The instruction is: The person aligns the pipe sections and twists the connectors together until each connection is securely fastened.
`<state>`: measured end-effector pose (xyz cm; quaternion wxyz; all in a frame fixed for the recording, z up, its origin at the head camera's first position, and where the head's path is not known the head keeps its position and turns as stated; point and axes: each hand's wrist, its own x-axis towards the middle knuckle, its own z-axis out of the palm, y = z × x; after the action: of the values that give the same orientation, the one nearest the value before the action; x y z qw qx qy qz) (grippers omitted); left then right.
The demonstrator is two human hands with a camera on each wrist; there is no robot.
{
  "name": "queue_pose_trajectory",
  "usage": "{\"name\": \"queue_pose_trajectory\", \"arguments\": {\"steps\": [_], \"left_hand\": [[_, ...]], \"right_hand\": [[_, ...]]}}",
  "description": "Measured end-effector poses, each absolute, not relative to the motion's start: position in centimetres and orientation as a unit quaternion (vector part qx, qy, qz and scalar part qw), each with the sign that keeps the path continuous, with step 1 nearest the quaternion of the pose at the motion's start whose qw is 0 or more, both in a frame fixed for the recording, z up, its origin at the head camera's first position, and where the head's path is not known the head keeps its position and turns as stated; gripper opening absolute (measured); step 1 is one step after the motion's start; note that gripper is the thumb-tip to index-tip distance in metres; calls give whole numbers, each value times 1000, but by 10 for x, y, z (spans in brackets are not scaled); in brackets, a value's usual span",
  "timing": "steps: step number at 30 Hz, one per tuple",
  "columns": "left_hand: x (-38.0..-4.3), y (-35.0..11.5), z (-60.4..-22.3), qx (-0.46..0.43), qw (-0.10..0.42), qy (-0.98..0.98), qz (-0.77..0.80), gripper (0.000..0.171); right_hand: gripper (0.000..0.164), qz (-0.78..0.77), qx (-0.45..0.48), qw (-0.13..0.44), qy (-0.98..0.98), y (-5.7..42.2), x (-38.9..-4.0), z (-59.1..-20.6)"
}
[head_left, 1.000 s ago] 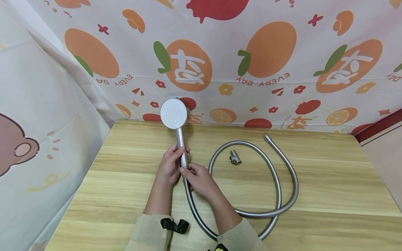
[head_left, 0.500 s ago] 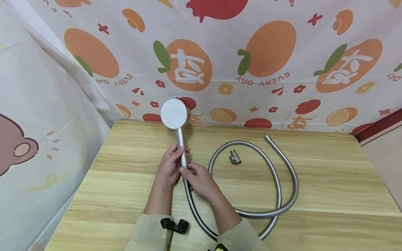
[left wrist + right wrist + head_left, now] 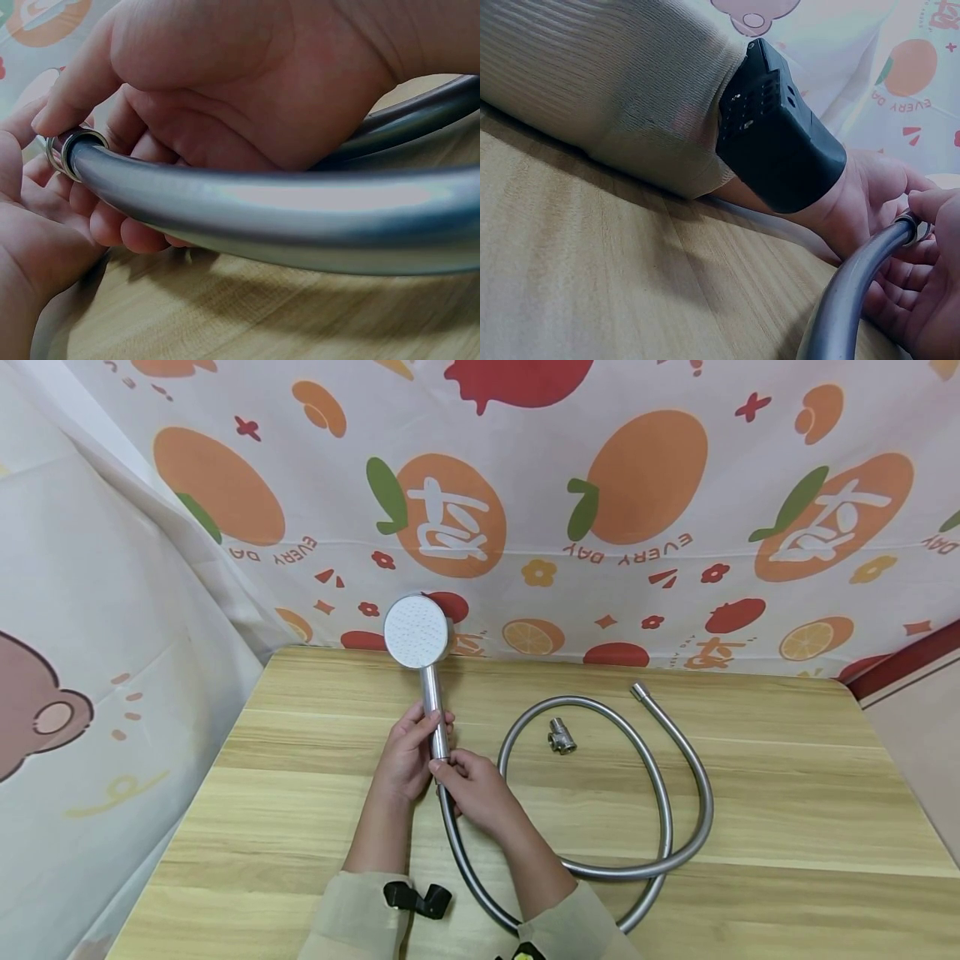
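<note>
A handheld shower head [image 3: 416, 632] with a round white spray face tilts up over the table's back edge. My left hand [image 3: 405, 760] grips its chrome handle [image 3: 432, 693], thumb across the front. Just below, my right hand [image 3: 483, 793] pinches the metal collar [image 3: 64, 154] where the grey shower hose [image 3: 468, 868] meets the handle. In the left wrist view the hose [image 3: 300, 217] runs out of that collar toward the camera. The right wrist view shows both hands together around the joint, the hose [image 3: 855, 292] curving down from it.
The hose loops across the wooden table [image 3: 787, 793], its free end [image 3: 640, 692] toward the back. Inside the loop lies a small chrome T-shaped fitting [image 3: 561, 737]. A fruit-print curtain [image 3: 525, 510] hangs behind the table; another cloth [image 3: 112, 652] hangs at the left.
</note>
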<state>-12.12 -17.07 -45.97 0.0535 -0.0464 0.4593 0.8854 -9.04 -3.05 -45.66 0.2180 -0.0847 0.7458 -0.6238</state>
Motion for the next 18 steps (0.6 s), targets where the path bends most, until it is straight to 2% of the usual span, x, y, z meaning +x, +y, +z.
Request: {"name": "queue_pose_trajectory", "arguments": {"steps": [18], "left_hand": [[-121,-170,-460,-39,57,455,888,16]], "right_hand": [[33,-626,-84,218,744,-31,-90,-456]]}}
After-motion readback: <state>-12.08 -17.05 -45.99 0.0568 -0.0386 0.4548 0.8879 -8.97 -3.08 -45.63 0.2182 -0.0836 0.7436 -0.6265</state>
